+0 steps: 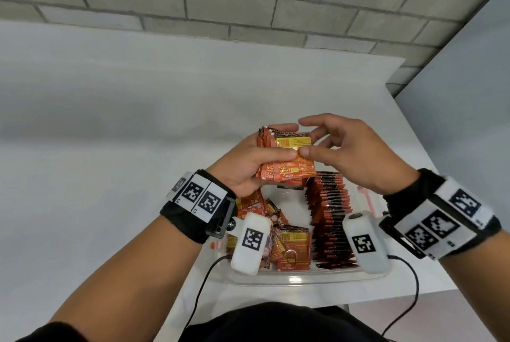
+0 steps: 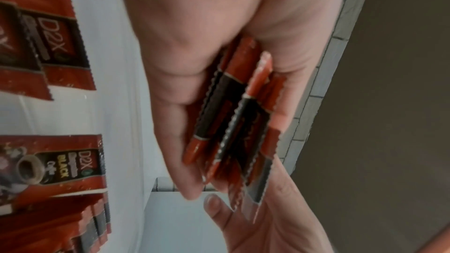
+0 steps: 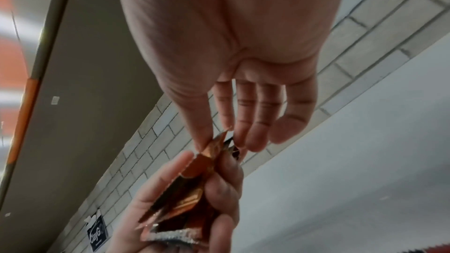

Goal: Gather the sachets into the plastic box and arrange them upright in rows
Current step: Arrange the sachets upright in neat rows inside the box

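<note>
Grey brick wall (image 1: 248,5) backs a white table (image 1: 110,121); left hand (image 1: 248,168) grips a sachet stack (image 1: 284,156), right hand (image 1: 347,154) pinching its edge above the plastic box (image 1: 298,277).

A bunch of red-orange sachets (image 1: 287,159) is fanned and stacked flat together above the clear plastic box (image 1: 289,278), the topmost showing its yellow-labelled back. Inside the box, a row of red-and-black sachets (image 1: 329,214) stands upright on the right side; loose sachets (image 1: 287,248) lie jumbled on the left.
</note>
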A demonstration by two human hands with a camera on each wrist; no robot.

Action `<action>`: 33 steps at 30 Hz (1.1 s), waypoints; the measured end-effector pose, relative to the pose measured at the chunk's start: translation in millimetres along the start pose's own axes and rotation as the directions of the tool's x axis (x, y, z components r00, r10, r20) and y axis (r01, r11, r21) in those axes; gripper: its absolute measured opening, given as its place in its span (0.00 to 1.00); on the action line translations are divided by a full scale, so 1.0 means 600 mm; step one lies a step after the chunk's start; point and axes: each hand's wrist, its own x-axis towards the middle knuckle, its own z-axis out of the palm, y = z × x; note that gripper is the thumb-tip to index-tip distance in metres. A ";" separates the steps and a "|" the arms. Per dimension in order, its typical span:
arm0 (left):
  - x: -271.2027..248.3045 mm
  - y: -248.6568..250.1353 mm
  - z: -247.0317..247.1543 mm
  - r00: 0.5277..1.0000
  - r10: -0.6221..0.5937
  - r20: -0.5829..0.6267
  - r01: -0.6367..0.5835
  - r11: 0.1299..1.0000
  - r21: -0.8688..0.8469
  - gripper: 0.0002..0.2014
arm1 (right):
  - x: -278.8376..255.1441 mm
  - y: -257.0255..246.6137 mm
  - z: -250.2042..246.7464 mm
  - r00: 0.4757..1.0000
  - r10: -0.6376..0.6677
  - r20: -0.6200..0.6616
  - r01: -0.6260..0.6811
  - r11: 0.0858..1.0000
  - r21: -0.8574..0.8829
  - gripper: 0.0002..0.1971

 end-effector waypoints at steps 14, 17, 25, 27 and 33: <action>0.014 -0.024 0.011 0.995 0.094 0.034 -0.087 0.982 -0.169 0.22 | -0.061 0.046 0.026 0.955 -0.253 -0.153 0.226 0.958 -0.176 0.09; 0.011 -0.023 0.008 0.992 0.121 0.025 -0.117 0.983 -0.140 0.25 | -0.067 0.045 0.020 0.955 -0.253 -0.155 0.230 0.961 -0.151 0.10; 0.006 -0.023 0.009 0.992 0.114 0.047 -0.115 0.993 0.023 0.29 | -0.033 0.035 0.009 0.976 -0.107 -0.192 0.073 0.982 -0.176 0.14; 0.004 -0.025 0.009 0.993 0.114 0.035 -0.115 0.993 0.029 0.30 | -0.028 0.032 0.005 0.984 -0.075 -0.159 0.053 0.989 -0.139 0.13; -0.001 -0.024 0.005 0.995 0.095 0.027 -0.096 0.993 0.067 0.30 | -0.018 0.020 -0.004 0.997 -0.048 -0.059 0.038 0.985 -0.167 0.07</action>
